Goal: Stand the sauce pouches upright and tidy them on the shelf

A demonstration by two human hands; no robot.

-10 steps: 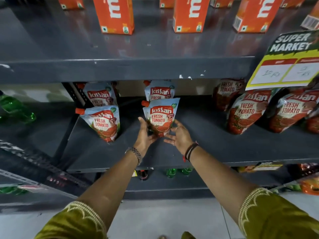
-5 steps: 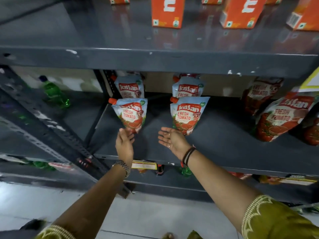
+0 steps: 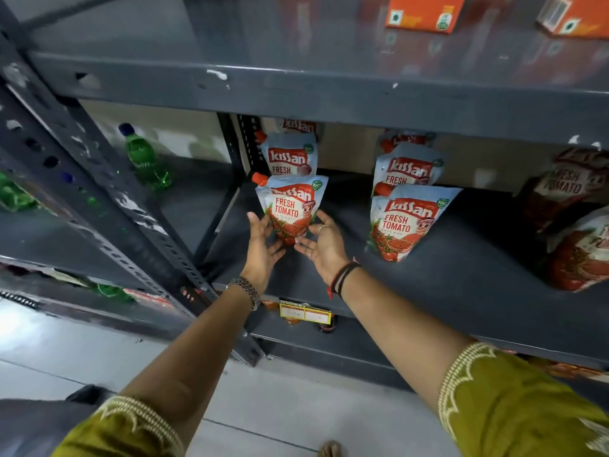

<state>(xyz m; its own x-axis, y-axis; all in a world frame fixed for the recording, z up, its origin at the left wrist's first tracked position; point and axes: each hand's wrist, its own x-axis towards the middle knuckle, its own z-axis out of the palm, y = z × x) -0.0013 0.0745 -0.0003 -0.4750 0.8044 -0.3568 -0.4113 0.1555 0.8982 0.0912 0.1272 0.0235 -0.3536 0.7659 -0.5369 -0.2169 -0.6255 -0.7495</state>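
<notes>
A blue and red Kissan tomato sauce pouch [image 3: 290,207] stands upright at the left end of the grey shelf [image 3: 461,278]. My left hand [image 3: 262,247] presses its lower left side and my right hand [image 3: 321,247] its lower right side, so the pouch base sits between my palms. Another pouch [image 3: 290,156] stands right behind it. To the right, a front pouch [image 3: 407,222] leans slightly with a further pouch [image 3: 407,168] behind it. Darker red pouches [image 3: 578,255] lean at the far right.
A slanted perforated steel post [image 3: 99,179] borders the shelf on the left, with a green bottle [image 3: 145,159] beyond it. Orange cartons [image 3: 425,11] stand on the shelf above. A yellow price tag [image 3: 304,313] hangs on the shelf's front edge. Bottles sit on the lower shelf.
Both hands left the middle front pouch and moved left. They now close around the base of the front left pouch. My view shifted left and nearer.
</notes>
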